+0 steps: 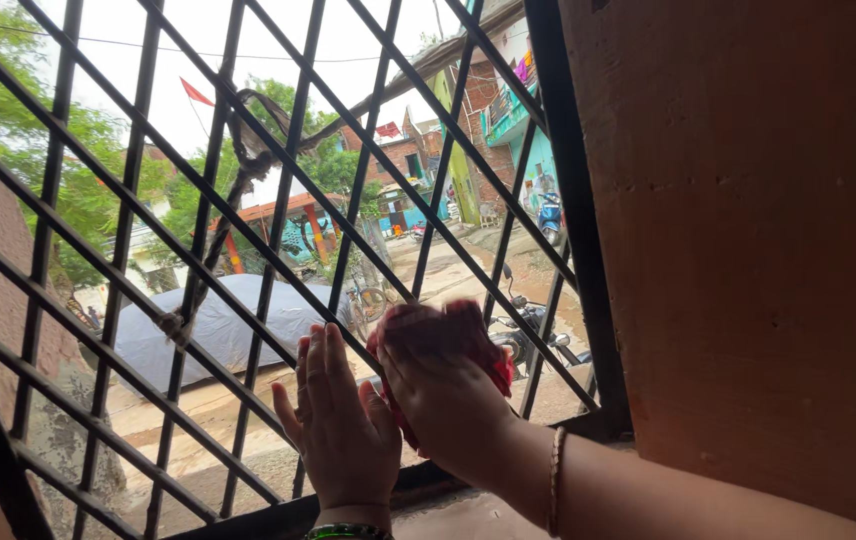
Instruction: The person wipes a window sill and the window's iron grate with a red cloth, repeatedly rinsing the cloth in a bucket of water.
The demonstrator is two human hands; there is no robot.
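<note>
While the right hand [445, 385] presses a red cloth [438, 330] against the black window grille [278, 230] at lower centre of the frame, best keep the palm flat & wipe along each bar, w/ steady pressure. Fingers closed over the cloth, wrist bent up. Left hand [341, 425] just beside it, open, fingers together, flat on the bars.

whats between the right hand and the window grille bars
A bunched red cloth: the right hand presses it flat against the black grille, as the head view shows. The left hand rests beside it.
</note>
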